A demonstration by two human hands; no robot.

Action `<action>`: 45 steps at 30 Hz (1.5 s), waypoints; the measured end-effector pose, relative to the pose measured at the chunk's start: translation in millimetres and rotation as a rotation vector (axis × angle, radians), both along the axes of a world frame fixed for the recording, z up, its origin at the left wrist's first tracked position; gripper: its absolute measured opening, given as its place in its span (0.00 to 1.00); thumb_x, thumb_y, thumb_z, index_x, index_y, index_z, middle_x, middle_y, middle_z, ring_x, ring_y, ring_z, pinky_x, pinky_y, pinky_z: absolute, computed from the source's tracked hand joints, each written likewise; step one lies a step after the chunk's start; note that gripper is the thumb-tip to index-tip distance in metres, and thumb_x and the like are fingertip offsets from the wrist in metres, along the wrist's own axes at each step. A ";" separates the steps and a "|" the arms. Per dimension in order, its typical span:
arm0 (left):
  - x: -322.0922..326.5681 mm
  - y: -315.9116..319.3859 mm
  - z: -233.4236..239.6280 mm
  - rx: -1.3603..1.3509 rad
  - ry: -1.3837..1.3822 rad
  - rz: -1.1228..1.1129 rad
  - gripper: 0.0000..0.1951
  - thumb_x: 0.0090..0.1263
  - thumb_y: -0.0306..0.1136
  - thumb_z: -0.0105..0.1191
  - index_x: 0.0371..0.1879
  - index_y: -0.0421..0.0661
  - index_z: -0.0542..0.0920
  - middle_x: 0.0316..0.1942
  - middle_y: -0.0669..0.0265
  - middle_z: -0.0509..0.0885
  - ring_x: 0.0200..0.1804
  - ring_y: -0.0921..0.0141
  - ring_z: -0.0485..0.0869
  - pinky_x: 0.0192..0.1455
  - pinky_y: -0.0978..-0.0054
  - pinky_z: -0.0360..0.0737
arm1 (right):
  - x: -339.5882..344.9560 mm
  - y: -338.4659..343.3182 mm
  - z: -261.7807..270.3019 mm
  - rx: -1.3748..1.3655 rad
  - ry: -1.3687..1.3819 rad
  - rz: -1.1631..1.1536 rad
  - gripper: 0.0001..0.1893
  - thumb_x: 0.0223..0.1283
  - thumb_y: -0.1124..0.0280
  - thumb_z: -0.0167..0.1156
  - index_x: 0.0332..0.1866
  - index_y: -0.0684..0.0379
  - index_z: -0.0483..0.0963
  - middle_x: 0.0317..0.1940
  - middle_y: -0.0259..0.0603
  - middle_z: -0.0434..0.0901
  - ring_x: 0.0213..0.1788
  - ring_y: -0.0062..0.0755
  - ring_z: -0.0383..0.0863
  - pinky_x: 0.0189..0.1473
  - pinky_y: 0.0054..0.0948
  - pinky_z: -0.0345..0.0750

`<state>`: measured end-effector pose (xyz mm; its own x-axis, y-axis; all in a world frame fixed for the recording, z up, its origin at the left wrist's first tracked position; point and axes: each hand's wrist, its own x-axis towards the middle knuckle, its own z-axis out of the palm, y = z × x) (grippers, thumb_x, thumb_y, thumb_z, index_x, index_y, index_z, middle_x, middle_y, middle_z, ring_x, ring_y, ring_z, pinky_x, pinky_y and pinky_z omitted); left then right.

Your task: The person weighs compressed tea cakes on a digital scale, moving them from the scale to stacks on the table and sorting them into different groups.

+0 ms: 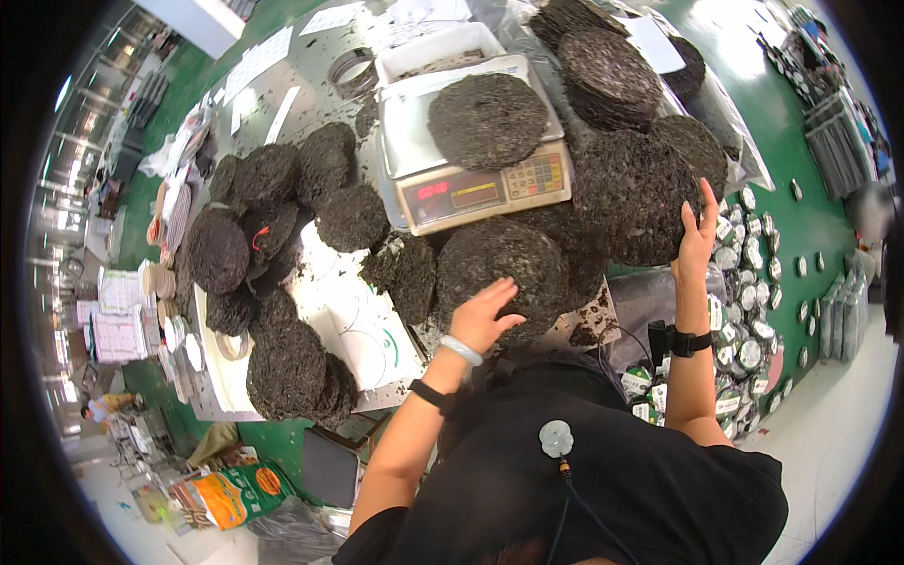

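Note:
My left hand, with a pale bangle at its wrist, lies with its fingers spread over a round dark dried seaweed cake near the table's front edge. At the right, my right hand touches the right edge of another large round seaweed cake; its thumb side is partly hidden, and the cake seems tilted. Between and beyond the hands stands a digital scale with lit red digits. One flat seaweed cake rests on its metal pan.
Stacked dark cakes stand at the back right, more at the left around white paper sheets. A white tray and a tape roll lie behind the scale. Many small wrapped packs are heaped at the right.

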<state>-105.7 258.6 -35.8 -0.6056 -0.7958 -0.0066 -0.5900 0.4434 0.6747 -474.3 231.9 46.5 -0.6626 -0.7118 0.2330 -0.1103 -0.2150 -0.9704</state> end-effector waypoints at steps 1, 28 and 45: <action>2.4 -2.2 13.4 -0.038 0.038 0.005 0.42 0.57 0.53 0.69 0.68 0.42 0.71 0.71 0.55 0.71 0.73 0.55 0.68 0.74 0.62 0.66 | -5.6 9.2 -3.5 0.054 0.131 -0.047 0.21 0.71 0.78 0.53 0.67 0.60 0.69 0.63 0.35 0.74 0.63 0.26 0.72 0.62 0.23 0.70; 87.3 -230.0 5.5 0.005 0.565 1.322 0.42 0.63 0.43 0.63 0.74 0.39 0.59 0.63 0.40 0.75 0.71 0.46 0.67 0.78 0.59 0.54 | 57.6 -170.6 35.9 0.098 0.063 0.353 0.36 0.69 0.66 0.63 0.78 0.57 0.56 0.74 0.50 0.61 0.63 0.39 0.75 0.66 0.35 0.71; 542.9 360.0 -198.6 0.156 0.622 2.579 0.47 0.72 0.71 0.36 0.68 0.34 0.70 0.71 0.49 0.70 0.68 0.49 0.72 0.70 0.59 0.68 | 584.6 71.3 3.2 -0.269 0.849 1.734 0.40 0.70 0.45 0.53 0.75 0.65 0.56 0.79 0.54 0.45 0.81 0.54 0.43 0.78 0.48 0.50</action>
<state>437.1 618.5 -234.4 0.8693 0.3305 -0.3676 0.4758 -0.3580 0.8034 110.3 303.2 49.7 0.9296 -0.2612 0.2599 0.0041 -0.6979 -0.7162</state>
